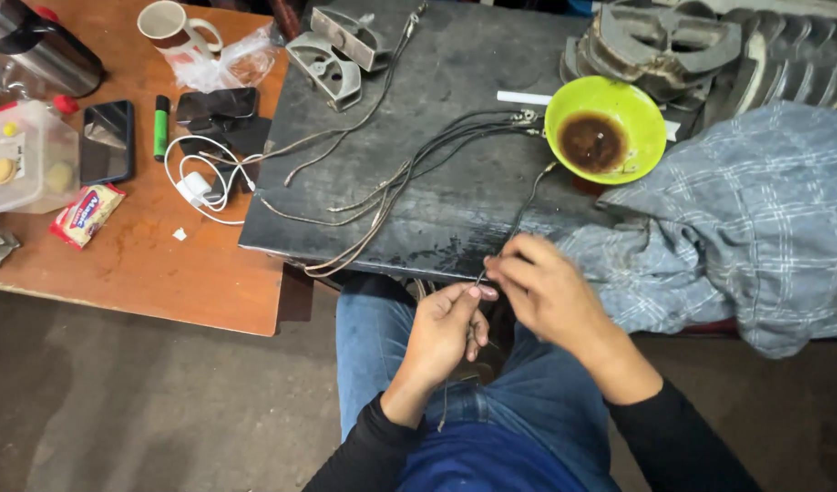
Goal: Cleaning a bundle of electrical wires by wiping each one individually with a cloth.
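Your left hand (446, 328) and right hand (541, 287) both pinch one thin dark cable (524, 208), fingertips closed on it just off the near edge of the black metal worktop (455, 55); it runs up across the top toward the one green bowl (606, 128) with its brown residue. Several more cables (391, 187) lie in a loose bundle there, with two metal brackets (338, 53) behind. An orange-brown table (136, 264) stands beside, on a dark bare floor.

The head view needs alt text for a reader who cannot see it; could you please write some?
Both hands, left hand and right hand, pinch a thin dark cable over the person's lap. It trails onto a dark metal worktop strewn with similar cables, beside a green bowl.
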